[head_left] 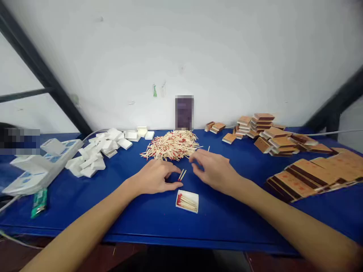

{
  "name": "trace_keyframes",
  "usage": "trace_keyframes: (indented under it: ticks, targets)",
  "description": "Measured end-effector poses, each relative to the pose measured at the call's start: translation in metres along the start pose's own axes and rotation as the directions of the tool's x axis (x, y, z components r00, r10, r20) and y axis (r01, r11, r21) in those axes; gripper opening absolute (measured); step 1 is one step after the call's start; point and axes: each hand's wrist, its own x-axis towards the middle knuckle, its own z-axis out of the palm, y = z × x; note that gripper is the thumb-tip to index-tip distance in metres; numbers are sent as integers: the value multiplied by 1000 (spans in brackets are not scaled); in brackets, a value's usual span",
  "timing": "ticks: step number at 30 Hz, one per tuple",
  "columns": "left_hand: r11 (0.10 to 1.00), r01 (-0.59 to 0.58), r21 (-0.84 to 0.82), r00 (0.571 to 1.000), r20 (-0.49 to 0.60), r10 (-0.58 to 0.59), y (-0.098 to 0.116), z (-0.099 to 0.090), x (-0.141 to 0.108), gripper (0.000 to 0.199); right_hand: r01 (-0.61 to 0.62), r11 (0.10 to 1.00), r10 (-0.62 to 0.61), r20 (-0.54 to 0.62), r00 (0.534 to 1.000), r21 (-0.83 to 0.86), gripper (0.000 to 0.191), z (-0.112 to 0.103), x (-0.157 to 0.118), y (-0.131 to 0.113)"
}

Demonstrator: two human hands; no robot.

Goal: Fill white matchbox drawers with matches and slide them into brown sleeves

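**While one white tray (pixel 193 196) holds some matches (pixel 185 203), a large heap (pixel 171 145) lies loose**

From my remote seat, that tray sits at six o'clock between the hands, partly filled, its matches' red heads leftward. Judging by the stacked matchboxes (pixel 279 142) at two o'clock, much looks assembled; the heap at twelve, jumbled white trays (pixel 95 156) at ten and flatter brown sleeves (pixel 314 172) at three suggest plenty remains.

My left hand (pixel 157 175) is half open, thumb and forefinger apart beside two matchsticks (pixel 183 175); whether it grips them, I cannot tell. My right hand (pixel 217 172) is loosely curled, fingertips parted, with nothing visible between them.

The blue tabletop (pixel 153 223) meets a scuffed pale wall (pixel 227 56), flanked by dark slanting beams (pixel 47 73). A green packet (pixel 39 202) lies at nine.
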Motion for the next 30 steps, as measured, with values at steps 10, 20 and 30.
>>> trace_keyframes:
  ticks: [10, 20, 30]
  targets:
    - [994, -87, -65, 996, 8, 88, 11, 2, 2, 28, 20, 962, -17, 13, 1000, -272, 25, 7, 11, 9]
    - [990, -20, -141, 998, -66, 11, 2, 2, 2, 19, -37, 968, 53, 55, 997, -247, 22, 8, 15, 12]
    - [999, -6, -39, 1000, -30, 5, 0, -4, -1, 22, -71, 982, 85, 74, 994, -176, 20, 5, 16, 13]
